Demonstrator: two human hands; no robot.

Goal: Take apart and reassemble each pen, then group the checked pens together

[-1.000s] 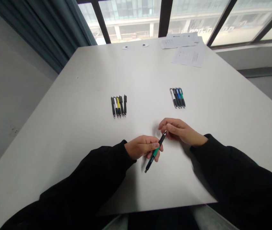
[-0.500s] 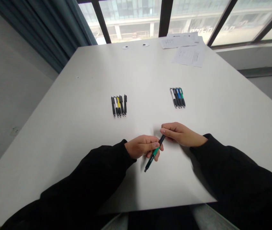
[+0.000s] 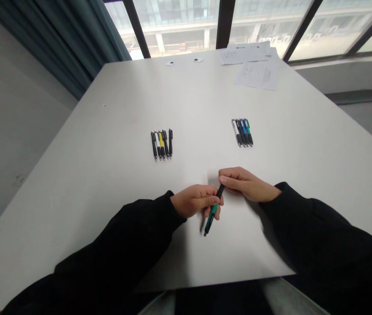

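Gripping a green-and-black pen [image 3: 213, 211] mid-barrel in the left hand [image 3: 194, 201] — light, stiff plastic. Right hand [image 3: 248, 184] curled at its top end — contact unclear.

Two hands [image 3: 194, 201], five pens [image 3: 161, 145], five more pens [image 3: 242, 133], one held pen [image 3: 212, 212].

A loose black long-sleeved top covers both arms, its left sleeve [image 3: 130, 236] and right sleeve [image 3: 317, 227] made of matt, soft-looking cloth (any folds barely show in the dark fabric), with plain rounded cuffs at the wrists and no marking in view. The left grip [image 3: 194, 201] and right grip [image 3: 248, 183] are bare hands. At the near edge, pale grey trouser legs [image 3: 286, 297] appear, though the view of them is partial
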